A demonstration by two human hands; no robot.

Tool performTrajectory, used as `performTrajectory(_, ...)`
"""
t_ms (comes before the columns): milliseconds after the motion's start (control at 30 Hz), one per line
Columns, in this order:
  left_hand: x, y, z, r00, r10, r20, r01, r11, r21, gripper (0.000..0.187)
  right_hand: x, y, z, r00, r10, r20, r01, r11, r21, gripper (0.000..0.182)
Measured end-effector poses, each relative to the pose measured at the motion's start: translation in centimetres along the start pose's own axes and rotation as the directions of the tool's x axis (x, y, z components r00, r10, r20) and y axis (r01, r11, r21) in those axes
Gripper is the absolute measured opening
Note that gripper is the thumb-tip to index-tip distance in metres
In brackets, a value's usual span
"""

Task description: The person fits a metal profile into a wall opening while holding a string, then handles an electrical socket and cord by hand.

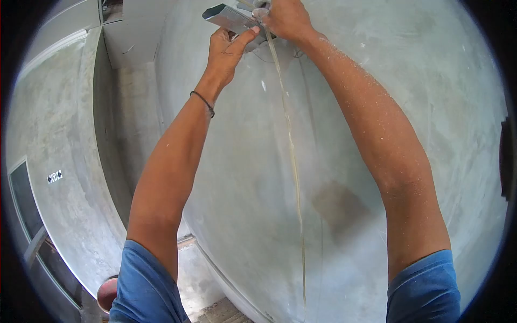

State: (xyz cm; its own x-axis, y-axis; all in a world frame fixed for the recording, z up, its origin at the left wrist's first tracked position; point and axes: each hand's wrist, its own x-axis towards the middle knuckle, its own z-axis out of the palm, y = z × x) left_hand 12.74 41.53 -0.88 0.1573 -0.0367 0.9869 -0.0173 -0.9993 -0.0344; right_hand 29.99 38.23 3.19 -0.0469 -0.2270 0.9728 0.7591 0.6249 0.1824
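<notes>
My left hand [229, 54] is raised in front of the wall, its thumb and fingers closed on a short piece of grey metal channel [229, 19]. Close beside it, my right hand [285, 20] has its fingers bent together at the channel's right end, dusted with white. A thin yellowish cord [293, 156] runs down from these fingers, long and nearly straight, in front of the wall. The exact grip of the right fingertips is partly hidden. Thin wire loops [264, 56] show just below the hands.
A grey-green plastered wall [355, 134] fills the view ahead, with a faint shadow line beside the cord. To the left stand a recess [137, 113] and another plastered wall [59, 124] with a framed opening [26, 194]. A reddish round container [107, 293] sits low at the left.
</notes>
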Motion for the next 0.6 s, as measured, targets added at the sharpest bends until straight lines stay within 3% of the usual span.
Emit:
performTrajectory(33, -0.1, 0.3, -0.6, 0.998, 0.001, 0.069, -0.002, 1.000, 0.014, 0.051, -0.3, 0.2, 0.6, 0.999, -0.015, -0.030, 0.014, 0.999, -0.044, 0.028)
performTrajectory(267, -0.1, 3.6, -2.1, 0.986, -0.127, 0.107, 0.132, 0.990, -0.044, 0.055, -0.9, 0.3, 1.5, 0.991, -0.094, 0.100, 0.105, 0.987, -0.121, 0.019)
performTrajectory(333, 0.0, 2.9, -2.6, 0.956, -0.117, 0.270, 0.131, 0.991, -0.032, 0.050, -0.7, 0.8, 1.8, 0.969, -0.159, 0.188, 0.188, 0.970, -0.151, 0.018)
performTrajectory(467, -1.0, 0.9, -0.5, 0.986, -0.046, 0.160, 0.066, 0.991, -0.120, 0.050, 1.1, 2.4, 1.8, 0.926, -0.285, 0.246, 0.298, 0.954, -0.016, 0.020)
performTrajectory(533, -1.1, 0.8, 0.4, 0.996, 0.057, 0.069, -0.047, 0.988, -0.149, 0.049, 2.0, 2.6, -0.1, 0.955, -0.287, 0.075, 0.257, 0.927, 0.275, 0.025)
performTrajectory(567, -0.9, 0.8, 0.3, 0.996, 0.057, 0.067, -0.046, 0.987, -0.155, 0.049, 2.4, 2.6, -0.8, 0.955, -0.287, 0.079, 0.257, 0.928, 0.270, 0.025)
performTrajectory(600, -0.7, 0.6, -0.3, 0.990, 0.103, 0.097, -0.095, 0.992, -0.084, 0.050, 3.1, 2.8, -1.1, 0.997, -0.050, -0.065, 0.066, 0.961, 0.269, 0.024)
